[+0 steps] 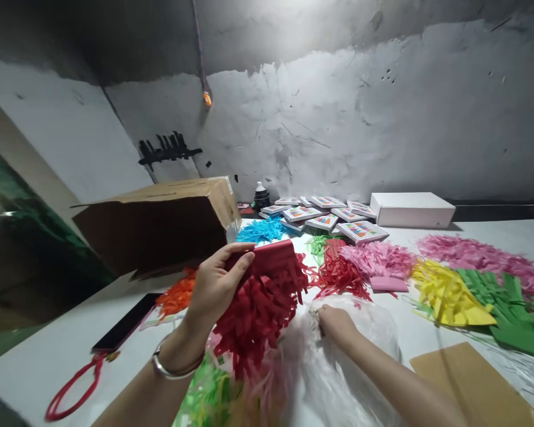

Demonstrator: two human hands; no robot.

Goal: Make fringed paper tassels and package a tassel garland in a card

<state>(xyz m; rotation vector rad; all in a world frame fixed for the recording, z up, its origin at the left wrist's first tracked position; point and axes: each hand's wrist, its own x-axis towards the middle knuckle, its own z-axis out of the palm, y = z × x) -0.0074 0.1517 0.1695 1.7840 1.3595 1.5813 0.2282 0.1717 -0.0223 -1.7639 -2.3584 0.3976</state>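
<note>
In the head view, the only 1 I am getting, I am watching the left hand clamping the plain top band of a dark red fringed bundle between thumb and fingers. The bundle is hanging raised over the middle of the surface, its strips drooping. The right hand is curling shut on a gathered part of the clear plastic bag, just right of the bundle. By my judgement, work is standing partway: 1 bundle is being handled and is not yet released, while others are already lying outside the bag. Beyond the hands, I am seeing a brighter red fringe, a pink fringe and a blue fringe resting; to the right, a yellow fringe is lying beside a dark green fringe. An orange fringe is showing behind the left wrist. Low in front, a light green fringe is blurring, so I am not telling whether plastic is covering it. How many bundles are remaining, and whether the red bundle is leaving or entering the bag, I cannot tell.
</note>
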